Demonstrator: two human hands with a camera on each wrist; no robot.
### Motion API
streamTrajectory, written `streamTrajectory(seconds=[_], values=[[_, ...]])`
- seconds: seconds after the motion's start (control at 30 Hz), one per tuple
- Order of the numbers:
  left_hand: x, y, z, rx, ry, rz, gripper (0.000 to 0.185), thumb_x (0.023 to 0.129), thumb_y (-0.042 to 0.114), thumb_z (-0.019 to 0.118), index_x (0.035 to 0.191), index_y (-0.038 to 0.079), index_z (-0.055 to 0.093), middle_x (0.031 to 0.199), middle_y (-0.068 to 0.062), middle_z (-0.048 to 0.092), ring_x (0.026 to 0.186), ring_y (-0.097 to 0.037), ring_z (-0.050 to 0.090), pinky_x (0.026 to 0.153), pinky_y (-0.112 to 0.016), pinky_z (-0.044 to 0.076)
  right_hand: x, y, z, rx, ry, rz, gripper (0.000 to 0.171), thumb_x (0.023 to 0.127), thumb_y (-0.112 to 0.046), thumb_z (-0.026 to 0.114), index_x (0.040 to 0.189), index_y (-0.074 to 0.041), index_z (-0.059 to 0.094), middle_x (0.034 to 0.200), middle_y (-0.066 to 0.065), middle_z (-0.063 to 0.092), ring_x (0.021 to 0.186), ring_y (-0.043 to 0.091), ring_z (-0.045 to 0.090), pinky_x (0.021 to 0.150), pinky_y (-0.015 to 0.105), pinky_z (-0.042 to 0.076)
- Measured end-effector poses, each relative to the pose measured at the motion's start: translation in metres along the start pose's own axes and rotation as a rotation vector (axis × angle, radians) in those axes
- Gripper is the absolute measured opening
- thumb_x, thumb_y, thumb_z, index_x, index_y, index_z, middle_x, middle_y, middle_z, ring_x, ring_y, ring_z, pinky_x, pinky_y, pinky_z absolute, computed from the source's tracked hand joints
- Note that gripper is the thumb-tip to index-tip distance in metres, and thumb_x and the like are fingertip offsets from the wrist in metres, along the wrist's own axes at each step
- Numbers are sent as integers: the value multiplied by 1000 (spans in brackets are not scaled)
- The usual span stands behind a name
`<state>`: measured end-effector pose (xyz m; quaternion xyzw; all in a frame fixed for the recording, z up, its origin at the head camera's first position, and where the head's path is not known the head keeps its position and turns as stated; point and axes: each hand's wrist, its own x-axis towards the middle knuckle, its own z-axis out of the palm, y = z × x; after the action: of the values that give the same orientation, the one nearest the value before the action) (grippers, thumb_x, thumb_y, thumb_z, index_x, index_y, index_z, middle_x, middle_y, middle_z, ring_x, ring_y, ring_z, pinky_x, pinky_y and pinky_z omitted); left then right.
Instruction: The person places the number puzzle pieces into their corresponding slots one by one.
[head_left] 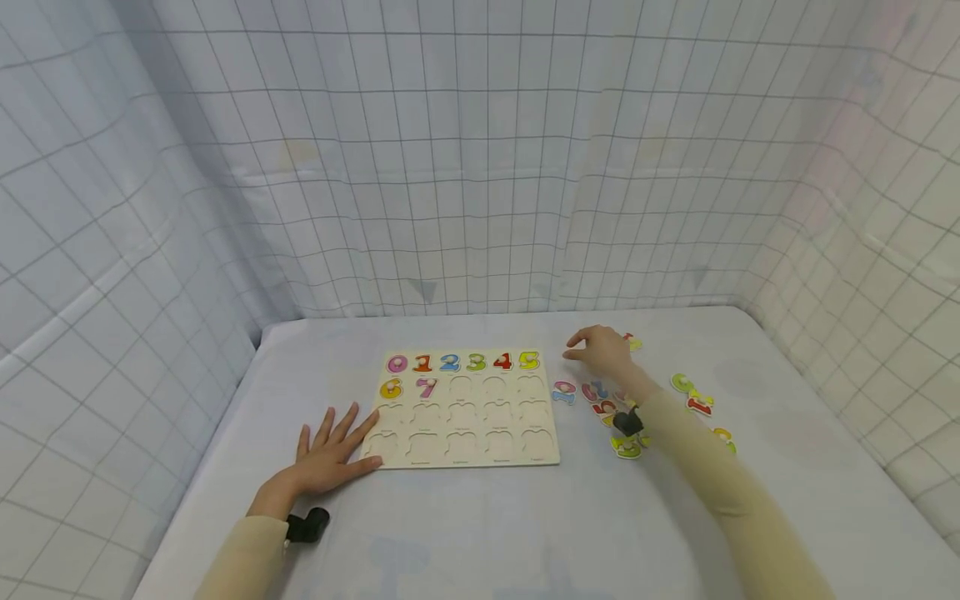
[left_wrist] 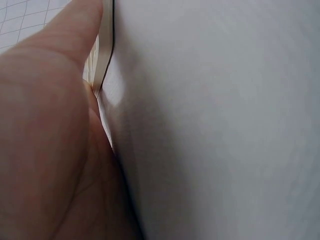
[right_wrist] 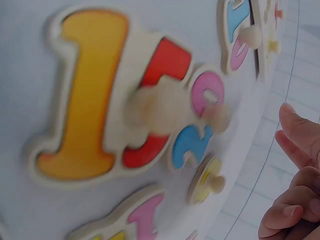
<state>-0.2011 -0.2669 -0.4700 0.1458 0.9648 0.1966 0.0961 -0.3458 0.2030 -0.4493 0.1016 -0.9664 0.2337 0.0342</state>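
Observation:
A wooden number puzzle board (head_left: 465, 450) lies on the white table, with pieces 0 to 5 in its top row and 6 and 7 in the second row. My left hand (head_left: 330, 450) lies flat and open, fingers spread on the board's lower left corner; the left wrist view shows the palm (left_wrist: 50, 150) against the board edge (left_wrist: 105, 50). My right hand (head_left: 600, 350) hovers over loose number pieces (head_left: 600, 400) to the right of the board, fingers loosely curled and holding nothing. In the right wrist view a yellow-and-red piece (right_wrist: 100, 105) with a knob lies close, fingertips (right_wrist: 295, 135) at right.
More loose pieces (head_left: 697, 400) are scattered at the right of the table. White grid-patterned curtains (head_left: 480, 167) enclose the table on three sides. The near part of the table (head_left: 487, 533) is bare.

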Motion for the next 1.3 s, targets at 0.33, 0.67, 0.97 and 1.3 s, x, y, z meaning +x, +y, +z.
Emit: streamTrajectory(seconds=[0.33, 0.67, 0.97, 1.3], values=[[0, -3, 2, -16, 11, 24, 81, 88, 60, 53, 152, 21, 23, 156, -19, 8, 138, -45, -11, 98, -65, -17, -18, 37, -11, -34, -63, 124, 29, 85, -34, 72, 103, -11, 74, 110, 13, 65, 86, 26, 59, 57, 30, 46], [3, -11, 8, 1, 10, 26, 81, 87, 67, 47, 153, 30, 18, 157, -16, 5, 139, -41, -14, 99, -63, -19, -20, 44, -8, -49, -101, 138, 31, 85, -30, 71, 106, -7, 72, 115, 17, 64, 77, 23, 58, 50, 29, 43], [3, -8, 6, -11, 19, 22, 81, 87, 63, 51, 152, 26, 22, 156, -18, 7, 139, -43, -13, 98, -64, -18, -20, 42, -8, -72, -55, 92, 27, 86, -29, 71, 99, -6, 73, 111, 18, 66, 70, 20, 57, 48, 28, 44], [6, -14, 12, 6, 18, 16, 83, 85, 69, 47, 153, 30, 18, 157, -17, 6, 139, -42, -13, 98, -64, -19, -18, 32, -11, -98, -49, 102, 27, 88, -30, 68, 100, -5, 72, 95, 11, 69, 64, 17, 52, 49, 28, 41]])
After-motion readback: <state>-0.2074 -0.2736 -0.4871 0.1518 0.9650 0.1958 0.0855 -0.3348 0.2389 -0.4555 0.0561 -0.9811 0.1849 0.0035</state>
